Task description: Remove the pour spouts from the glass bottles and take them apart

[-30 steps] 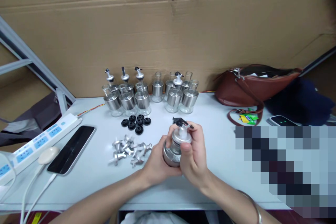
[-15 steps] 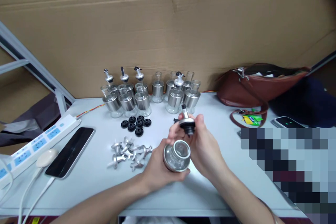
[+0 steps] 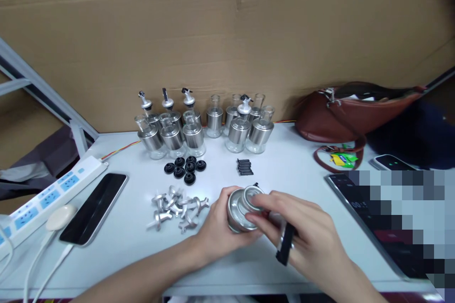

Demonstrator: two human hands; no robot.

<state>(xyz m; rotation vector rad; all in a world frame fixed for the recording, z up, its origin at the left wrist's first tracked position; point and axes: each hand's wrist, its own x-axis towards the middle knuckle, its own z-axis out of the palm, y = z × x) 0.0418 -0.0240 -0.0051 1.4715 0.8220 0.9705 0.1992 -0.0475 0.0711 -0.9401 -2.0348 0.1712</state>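
Note:
My left hand (image 3: 222, 218) is closed around a glass bottle with a metal sleeve (image 3: 236, 215), its mouth tilted up toward me. My right hand (image 3: 305, 227) has its thumb and a fingertip at the rim of that mouth. A bottle pourer (image 3: 286, 244) is tucked in the right hand's curled fingers, its black end sticking out below; the rest of it is hidden. Left of my hands lie silver pourer spouts (image 3: 177, 206) in a loose pile and several black rubber stoppers (image 3: 189, 166). Beyond the bottle is a short row of small black pieces (image 3: 244, 167).
Several glass bottles (image 3: 194, 137) stand along the cardboard wall (image 3: 227, 47), some topped with pourers. On the left are a phone (image 3: 94, 208) and a power strip (image 3: 46, 203) with cables. A brown handbag (image 3: 355, 113) and a dark tablet-like device (image 3: 377, 227) lie on the right.
The pourer has gone from upright above the bottle mouth to pointing down inside my right hand. My right fingers have come to the bottle's rim. The small black pieces are now uncovered.

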